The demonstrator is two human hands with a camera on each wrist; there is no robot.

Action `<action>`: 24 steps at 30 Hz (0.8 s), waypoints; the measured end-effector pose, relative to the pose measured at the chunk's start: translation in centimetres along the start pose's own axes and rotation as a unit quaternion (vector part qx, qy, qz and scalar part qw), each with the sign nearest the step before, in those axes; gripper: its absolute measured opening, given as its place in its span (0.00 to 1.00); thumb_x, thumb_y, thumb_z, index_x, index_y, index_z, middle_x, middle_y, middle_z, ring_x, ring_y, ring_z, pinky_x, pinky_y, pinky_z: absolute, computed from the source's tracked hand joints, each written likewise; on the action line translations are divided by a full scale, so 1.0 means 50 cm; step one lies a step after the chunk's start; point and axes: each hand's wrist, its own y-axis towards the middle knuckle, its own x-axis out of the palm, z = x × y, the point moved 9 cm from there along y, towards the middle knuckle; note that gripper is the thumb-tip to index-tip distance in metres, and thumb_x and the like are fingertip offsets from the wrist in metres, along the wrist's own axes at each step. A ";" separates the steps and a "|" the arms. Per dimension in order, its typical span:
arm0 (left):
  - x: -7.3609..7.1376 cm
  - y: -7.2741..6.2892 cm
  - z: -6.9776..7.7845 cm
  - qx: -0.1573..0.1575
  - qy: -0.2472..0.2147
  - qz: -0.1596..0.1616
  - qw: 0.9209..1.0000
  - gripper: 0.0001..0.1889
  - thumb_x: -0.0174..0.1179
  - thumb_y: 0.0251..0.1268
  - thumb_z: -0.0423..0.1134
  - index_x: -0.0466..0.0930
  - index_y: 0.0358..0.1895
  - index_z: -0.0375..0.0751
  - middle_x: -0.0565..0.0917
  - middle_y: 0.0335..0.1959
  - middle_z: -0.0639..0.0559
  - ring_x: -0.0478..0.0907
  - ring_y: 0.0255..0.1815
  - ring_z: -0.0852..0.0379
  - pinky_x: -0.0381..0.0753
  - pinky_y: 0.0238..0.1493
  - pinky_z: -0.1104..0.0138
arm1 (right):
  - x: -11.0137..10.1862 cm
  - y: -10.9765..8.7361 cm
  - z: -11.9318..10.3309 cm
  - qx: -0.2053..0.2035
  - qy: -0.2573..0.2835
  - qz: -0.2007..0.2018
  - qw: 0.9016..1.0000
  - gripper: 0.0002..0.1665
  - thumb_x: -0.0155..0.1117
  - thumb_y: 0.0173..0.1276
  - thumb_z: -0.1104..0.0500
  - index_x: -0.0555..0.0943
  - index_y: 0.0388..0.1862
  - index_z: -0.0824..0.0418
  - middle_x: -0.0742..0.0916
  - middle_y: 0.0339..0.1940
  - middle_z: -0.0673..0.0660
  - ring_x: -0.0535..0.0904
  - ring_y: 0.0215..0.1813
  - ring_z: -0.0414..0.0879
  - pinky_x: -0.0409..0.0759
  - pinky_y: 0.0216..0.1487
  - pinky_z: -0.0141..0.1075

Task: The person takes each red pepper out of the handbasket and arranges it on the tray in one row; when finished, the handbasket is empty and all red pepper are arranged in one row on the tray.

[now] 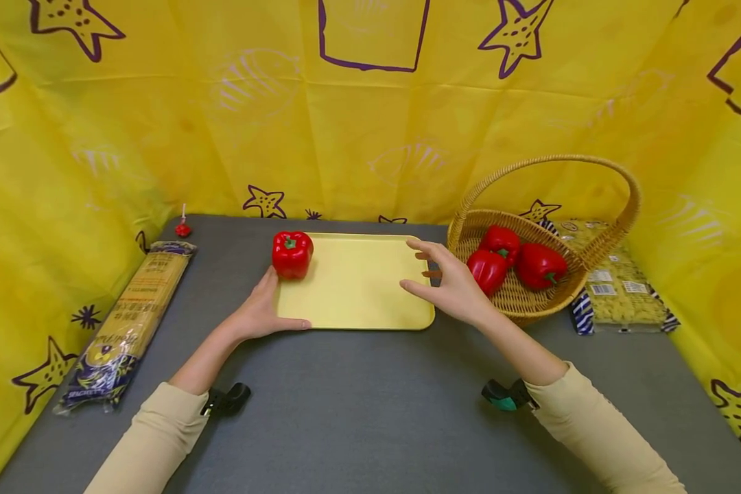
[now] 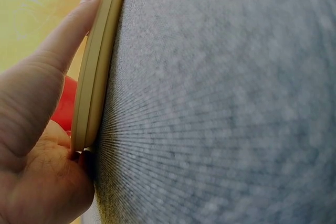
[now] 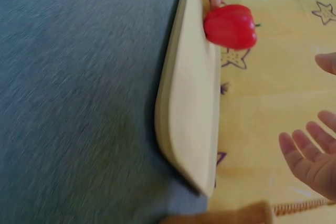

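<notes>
From my end, the tray mid-frame looks like smooth plastic with a soft sheen, and the red pepper at its upper left corner shines with a hard gloss. Around them I see a matt grey bench, finely grained, and a rough woven-wicker basket right of centre. The spaghetti packet at left and the pasta packet at right wear crinkled, shiny plastic film, while creased cloth fills the upper frame.

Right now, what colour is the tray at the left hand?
Plain pale yellow; the tray shows best in the head view.
</notes>
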 end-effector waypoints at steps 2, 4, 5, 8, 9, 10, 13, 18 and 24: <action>0.000 -0.001 0.000 -0.001 0.000 -0.001 1.000 0.70 0.77 0.42 0.59 0.32 0.78 0.39 0.40 0.78 0.37 0.44 0.76 0.36 0.50 0.68 0.37 | -0.014 -0.012 0.004 0.005 -0.002 0.005 1.000 0.38 0.73 0.62 0.55 0.70 0.70 0.56 0.75 0.67 0.57 0.72 0.62 0.55 0.78 0.55 0.51; 0.000 -0.001 -0.001 -0.004 0.003 -0.003 1.000 0.70 0.76 0.42 0.59 0.31 0.78 0.38 0.39 0.78 0.36 0.44 0.76 0.35 0.50 0.68 0.37 | -0.028 -0.023 0.011 0.013 -0.005 0.011 1.000 0.36 0.73 0.62 0.55 0.71 0.68 0.55 0.75 0.66 0.56 0.73 0.61 0.52 0.79 0.54 0.51; 0.001 -0.001 -0.001 -0.005 0.005 -0.004 1.000 0.70 0.76 0.42 0.59 0.31 0.78 0.38 0.39 0.78 0.36 0.43 0.76 0.35 0.50 0.68 0.37 | -0.035 -0.029 0.014 0.014 -0.005 0.015 1.000 0.35 0.72 0.62 0.55 0.72 0.68 0.55 0.76 0.66 0.55 0.74 0.61 0.51 0.79 0.54 0.50; 0.002 -0.002 -0.002 -0.009 0.007 -0.007 1.000 0.70 0.76 0.42 0.59 0.30 0.78 0.38 0.37 0.78 0.35 0.41 0.76 0.35 0.49 0.68 0.37 | -0.057 -0.045 0.023 0.008 -0.011 0.031 0.999 0.31 0.72 0.63 0.57 0.75 0.65 0.56 0.79 0.62 0.55 0.76 0.59 0.50 0.80 0.52 0.51; 0.002 -0.002 -0.003 -0.011 0.008 -0.008 1.000 0.70 0.76 0.42 0.59 0.30 0.78 0.37 0.37 0.78 0.35 0.41 0.76 0.34 0.48 0.69 0.37 | -0.065 -0.050 0.026 0.004 -0.016 0.038 0.999 0.30 0.72 0.63 0.57 0.76 0.64 0.56 0.80 0.61 0.55 0.77 0.58 0.50 0.80 0.52 0.51; 0.002 -0.002 -0.003 -0.012 0.007 -0.008 1.000 0.71 0.76 0.42 0.59 0.30 0.78 0.37 0.36 0.78 0.35 0.40 0.76 0.34 0.48 0.69 0.37 | -0.073 -0.054 0.027 -0.001 -0.022 0.046 0.999 0.29 0.72 0.63 0.58 0.77 0.63 0.56 0.81 0.59 0.55 0.78 0.57 0.51 0.80 0.52 0.51; 0.002 -0.003 -0.002 -0.014 0.004 -0.010 1.000 0.70 0.76 0.43 0.59 0.31 0.78 0.36 0.36 0.78 0.34 0.40 0.76 0.33 0.48 0.68 0.36 | -0.097 -0.066 0.036 -0.011 -0.046 0.069 0.997 0.25 0.71 0.63 0.59 0.79 0.60 0.58 0.83 0.56 0.56 0.79 0.54 0.52 0.80 0.50 0.50; 0.003 -0.003 -0.003 -0.018 0.004 -0.014 1.000 0.70 0.76 0.44 0.59 0.30 0.78 0.36 0.35 0.78 0.33 0.39 0.76 0.33 0.47 0.68 0.36 | -0.137 -0.078 0.064 0.026 -0.069 0.092 0.993 0.20 0.69 0.66 0.56 0.82 0.57 0.57 0.84 0.52 0.56 0.80 0.49 0.51 0.79 0.48 0.38; 0.004 -0.003 -0.003 -0.015 0.002 -0.014 1.000 0.70 0.75 0.44 0.59 0.30 0.78 0.37 0.36 0.78 0.34 0.40 0.76 0.33 0.48 0.68 0.35 | -0.184 -0.082 0.115 0.086 -0.100 0.110 0.985 0.19 0.66 0.68 0.52 0.82 0.56 0.57 0.84 0.51 0.59 0.80 0.49 0.53 0.74 0.42 0.20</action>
